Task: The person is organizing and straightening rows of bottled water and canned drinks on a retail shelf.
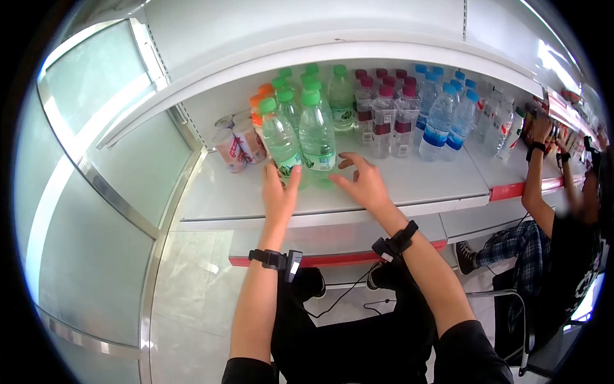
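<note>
My left hand (pixel 279 195) is closed around the lower part of a green-capped bottle (pixel 279 133), which leans slightly to the left. Right beside it stands another green-capped bottle (pixel 316 131), nearer the shelf front than the rest of its group. My right hand (pixel 366 184) is just right of that second bottle, thumb and fingers apart, holding nothing. Whether its thumb touches the bottle's base I cannot tell. Behind are several more green-capped bottles (pixel 341 96), partly hidden by the front two.
Cans (pixel 229 150) and orange-capped bottles (pixel 265 91) are on the left of the white shelf (pixel 396 185). Bottles with dark red caps (pixel 384 121) and blue caps (pixel 439 125) stand rightward. Another person (pixel 553 256) reaches into the far-right shelf. An upper shelf edge (pixel 332 48) overhangs.
</note>
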Motion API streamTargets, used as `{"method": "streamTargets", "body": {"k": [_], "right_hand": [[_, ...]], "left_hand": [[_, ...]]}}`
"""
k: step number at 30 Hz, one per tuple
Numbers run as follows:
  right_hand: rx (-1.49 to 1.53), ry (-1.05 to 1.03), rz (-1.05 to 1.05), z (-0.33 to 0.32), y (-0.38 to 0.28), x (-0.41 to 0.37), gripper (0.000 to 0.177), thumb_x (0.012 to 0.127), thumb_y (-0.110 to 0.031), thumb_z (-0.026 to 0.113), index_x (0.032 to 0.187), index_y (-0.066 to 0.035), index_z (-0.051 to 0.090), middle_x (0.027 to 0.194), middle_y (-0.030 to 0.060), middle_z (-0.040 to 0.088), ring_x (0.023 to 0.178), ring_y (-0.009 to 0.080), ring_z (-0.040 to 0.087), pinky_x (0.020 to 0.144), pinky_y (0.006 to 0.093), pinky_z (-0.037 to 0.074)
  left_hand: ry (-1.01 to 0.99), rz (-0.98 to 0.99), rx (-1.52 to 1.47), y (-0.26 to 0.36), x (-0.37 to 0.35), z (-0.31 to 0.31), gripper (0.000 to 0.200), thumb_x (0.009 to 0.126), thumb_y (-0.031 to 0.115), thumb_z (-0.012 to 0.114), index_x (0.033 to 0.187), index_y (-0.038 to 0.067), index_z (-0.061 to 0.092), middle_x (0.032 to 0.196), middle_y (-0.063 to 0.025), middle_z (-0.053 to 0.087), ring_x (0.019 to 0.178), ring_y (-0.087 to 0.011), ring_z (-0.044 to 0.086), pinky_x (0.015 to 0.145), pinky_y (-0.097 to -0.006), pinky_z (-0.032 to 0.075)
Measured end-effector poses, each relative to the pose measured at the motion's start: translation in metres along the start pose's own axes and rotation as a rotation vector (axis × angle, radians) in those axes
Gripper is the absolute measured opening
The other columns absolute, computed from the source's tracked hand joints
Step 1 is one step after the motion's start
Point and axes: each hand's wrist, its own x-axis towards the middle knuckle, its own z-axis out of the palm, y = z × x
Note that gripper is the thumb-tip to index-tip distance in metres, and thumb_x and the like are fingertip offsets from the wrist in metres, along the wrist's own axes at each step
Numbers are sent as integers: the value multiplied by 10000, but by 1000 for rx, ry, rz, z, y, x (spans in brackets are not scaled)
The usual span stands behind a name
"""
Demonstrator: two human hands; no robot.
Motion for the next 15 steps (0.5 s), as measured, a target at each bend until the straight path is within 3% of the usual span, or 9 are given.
{"method": "streamTargets", "body": {"k": [1, 7, 11, 15], "right_hand": [[44, -45, 60, -2, -1, 0, 573, 783, -332, 785, 1254, -76, 580, 1080, 116, 693, 788, 318, 672, 705, 409, 533], [61, 6, 30, 2, 1, -1, 578, 755, -314, 802, 1217, -40, 588, 1113, 152, 649, 848, 343, 652, 747, 422, 528], [0, 65, -16, 2, 4, -1, 568, 732, -310, 807, 1151, 9, 594, 1070, 170, 632, 860, 358, 643, 760, 425, 527], [-13, 91, 10, -3, -6, -8, 516, 700, -294, 809, 1018, 46, 586, 1013, 188, 621, 845, 357, 637, 754, 428, 520]], "left_hand": [[36, -9, -88, 0, -1, 1, 529, 887, 344, 715, 1248, -3, 541, 1081, -137, 590, 857, -221, 590, 712, -321, 490], [-3, 23, -99, -3, 1, -2, 476, 833, 232, 759, 1201, -20, 593, 927, -84, 664, 757, -162, 595, 623, -290, 490], [-88, -36, -168, 2, 1, -3, 499, 803, 204, 776, 1210, -21, 595, 935, -78, 676, 783, -142, 600, 610, -270, 484], [-118, 77, -147, 8, 1, -2, 513, 782, 182, 778, 1218, -8, 585, 945, -65, 652, 777, -136, 589, 605, -265, 477]]}}
